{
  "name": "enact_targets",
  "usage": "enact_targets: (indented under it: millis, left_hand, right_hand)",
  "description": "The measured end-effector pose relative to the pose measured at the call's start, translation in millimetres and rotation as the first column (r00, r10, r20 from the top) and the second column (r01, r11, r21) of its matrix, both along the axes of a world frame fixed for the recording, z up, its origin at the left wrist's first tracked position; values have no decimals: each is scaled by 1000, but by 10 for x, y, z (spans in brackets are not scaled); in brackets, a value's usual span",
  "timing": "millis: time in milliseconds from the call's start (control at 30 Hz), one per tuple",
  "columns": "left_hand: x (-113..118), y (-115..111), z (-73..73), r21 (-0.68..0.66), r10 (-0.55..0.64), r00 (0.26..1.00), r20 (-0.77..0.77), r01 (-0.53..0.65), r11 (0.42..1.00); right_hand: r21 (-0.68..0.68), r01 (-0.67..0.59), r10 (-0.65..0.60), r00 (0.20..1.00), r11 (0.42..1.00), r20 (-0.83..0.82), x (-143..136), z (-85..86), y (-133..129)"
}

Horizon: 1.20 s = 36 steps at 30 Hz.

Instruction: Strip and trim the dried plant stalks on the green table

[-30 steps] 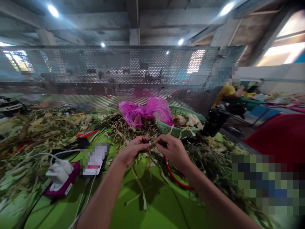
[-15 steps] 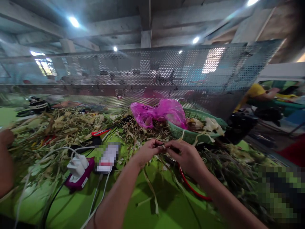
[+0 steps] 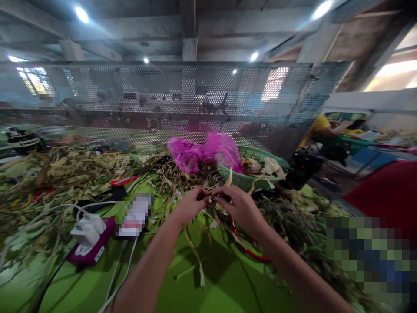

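Note:
Close together over the green tabletop (image 3: 211, 295), both hands pinch at one spot. My left hand (image 3: 189, 206) is closed, thumb against fingers, on a thin dried plant strip. From the right, my right hand (image 3: 239, 206) grips the same strip, its fingertips almost touching the left ones. The held part is small and mostly hidden by the fingers. Below the left hand hangs a long pale strip (image 3: 196, 256); whether it joins the held piece I cannot tell. A red curved handle or band (image 3: 257, 255) lies beneath my right hand.
A green basket (image 3: 260, 182) with dried husks and a pink plastic bag (image 3: 221, 150) stand behind the hands. Heaps of dried leaves (image 3: 81, 169) spread left; darker stalks (image 3: 293, 221) lie right. A phone (image 3: 135, 215) and purple power strip (image 3: 104, 239) with cables sit left.
The view has turned a little to the right, so things appear shifted left. Both hands keep pinching the strip, with slightly changed finger positions. The other person's arm at the left edge is gone from view.

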<state>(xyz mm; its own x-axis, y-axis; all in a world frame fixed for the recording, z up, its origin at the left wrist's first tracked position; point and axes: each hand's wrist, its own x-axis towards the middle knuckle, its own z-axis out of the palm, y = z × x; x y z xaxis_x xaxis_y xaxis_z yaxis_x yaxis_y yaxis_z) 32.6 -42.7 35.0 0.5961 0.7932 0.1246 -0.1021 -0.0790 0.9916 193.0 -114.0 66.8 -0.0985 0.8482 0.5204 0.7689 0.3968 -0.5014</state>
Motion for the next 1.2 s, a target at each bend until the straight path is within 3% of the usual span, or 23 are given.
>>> enact_targets:
  millis: [133, 300, 533, 800, 933, 1033, 1200]
  left_hand:
    - [27, -27, 12, 9, 52, 998, -48, -52, 999]
    - [57, -74, 57, -61, 152, 987, 47, -149, 987]
    - [68, -78, 40, -54, 120, 991, 66, -116, 992]
    - [79, -108, 92, -110, -36, 997, 64, 42, 993]
    - [103, -65, 20, -79, 67, 994, 82, -61, 995]
    - [120, -26, -51, -43, 148, 981, 122, -143, 989]
    - [153, -28, -87, -38, 191, 967, 169, -187, 982]
  right_hand:
    - [11, 8, -8, 999, 1000, -42, -16, -11, -5]
    - [66, 50, -33, 971, 997, -236, -17, -32, 3]
    - [130, 133, -93, 958, 983, -272, -37, -76, 13]
    - [64, 23, -10, 980, 998, -196, -74, -51, -24]
    - [86, 58, -26, 944, 995, -330, -71, -42, -25]
    - [11, 53, -44, 904, 999, -426, -69, -65, -3]
    - [-177, -60, -21, 905, 982, -425, -109, -154, 57]
